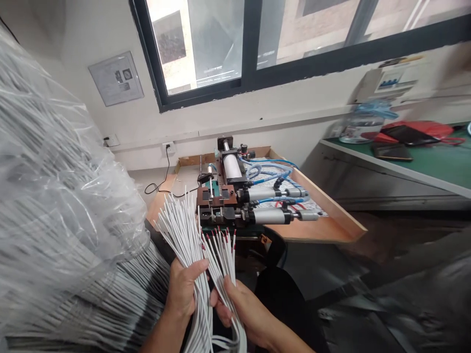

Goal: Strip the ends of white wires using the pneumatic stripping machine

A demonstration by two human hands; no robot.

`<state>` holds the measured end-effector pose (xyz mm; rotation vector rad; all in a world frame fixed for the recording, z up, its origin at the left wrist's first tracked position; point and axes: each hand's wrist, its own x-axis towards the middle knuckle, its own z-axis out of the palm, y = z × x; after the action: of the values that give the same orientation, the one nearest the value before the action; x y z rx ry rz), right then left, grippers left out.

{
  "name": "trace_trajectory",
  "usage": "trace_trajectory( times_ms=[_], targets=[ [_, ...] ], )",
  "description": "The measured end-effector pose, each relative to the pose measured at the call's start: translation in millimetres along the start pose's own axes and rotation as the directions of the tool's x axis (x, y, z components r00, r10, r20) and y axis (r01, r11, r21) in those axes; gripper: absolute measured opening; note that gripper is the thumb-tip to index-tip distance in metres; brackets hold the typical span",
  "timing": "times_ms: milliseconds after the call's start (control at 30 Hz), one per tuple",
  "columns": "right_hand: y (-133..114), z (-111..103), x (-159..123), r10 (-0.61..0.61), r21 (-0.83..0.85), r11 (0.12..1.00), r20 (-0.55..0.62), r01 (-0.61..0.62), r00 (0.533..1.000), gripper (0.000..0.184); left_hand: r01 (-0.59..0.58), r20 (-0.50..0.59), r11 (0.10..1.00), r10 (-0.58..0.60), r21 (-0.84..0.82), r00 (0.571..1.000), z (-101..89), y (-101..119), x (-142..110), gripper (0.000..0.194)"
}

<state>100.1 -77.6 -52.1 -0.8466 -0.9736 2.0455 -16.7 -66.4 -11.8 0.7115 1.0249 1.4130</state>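
Note:
My left hand [185, 283] is closed around a thick bundle of white cables [180, 220], their tips fanned out toward the machine. Beside it, my right hand [235, 301] grips a smaller bundle of white cables [220, 252], whose tips show dark red ends. Both bundles run down between my forearms and out of the frame's bottom. Just beyond the tips stands a pneumatic machine [231, 193] with silver cylinders, brown and black clamp blocks and blue air hoses. Some fingers of both hands are hidden behind the cables.
Large stacks of grey-white cables under clear plastic [66, 162] crowd the left side. The machine sits on a wooden bench [331, 220] with raised edges, below a window. At right, a green-topped table [437, 164] bears a plastic jar [362, 125] and a red bag [423, 131].

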Motion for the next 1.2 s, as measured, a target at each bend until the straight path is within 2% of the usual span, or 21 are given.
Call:
trace_trajectory(
  times_ms=[100,267,533,700,800,867,933,1033,1200],
  targets=[
    [0,-3,4,-0.012,0.032,0.999,-0.001,0.012,1.000,0.060,0.033,-0.034,0.999,-0.032,0.008,0.999,0.0,-1,3,0.022],
    [1,-9,12,-0.058,0.084,0.995,-0.022,0.060,0.998,0.056,0.026,-0.146,0.999,-0.019,0.045,0.989,-2.2,0,12,0.022],
    [-16,-22,13,-0.173,0.027,0.984,-0.070,0.175,0.982,0.039,0.050,-0.252,0.998,-0.038,0.041,0.967,-6.5,4,17,0.025],
    [-38,-42,3,-0.294,-0.110,0.955,-0.238,0.275,0.926,0.029,0.129,-0.339,0.990,-0.101,0.061,0.936,-9.1,10,20,0.030],
    [-51,-59,-4,-0.238,0.000,0.968,-0.320,0.251,0.917,0.026,0.170,-0.388,0.980,-0.118,0.102,0.914,-10.8,11,23,0.037],
    [-57,-68,-8,-0.202,0.115,0.962,-0.311,0.248,0.929,0.022,0.198,-0.404,0.972,-0.131,0.128,0.905,-12.6,11,25,0.040],
    [-61,-76,-13,-0.217,0.174,0.946,-0.285,0.273,0.934,0.023,0.199,-0.400,0.968,-0.124,0.151,0.908,-15.0,9,26,0.046],
    [-63,-85,-17,-0.283,0.171,0.923,-0.306,0.345,0.909,0.027,0.166,-0.397,0.973,-0.090,0.162,0.913,-18.7,6,27,0.053],
    [-61,-93,-19,-0.380,0.057,0.898,-0.398,0.436,0.835,0.027,0.193,-0.404,0.969,-0.118,0.151,0.907,-18.0,6,26,0.050]
  ],
)
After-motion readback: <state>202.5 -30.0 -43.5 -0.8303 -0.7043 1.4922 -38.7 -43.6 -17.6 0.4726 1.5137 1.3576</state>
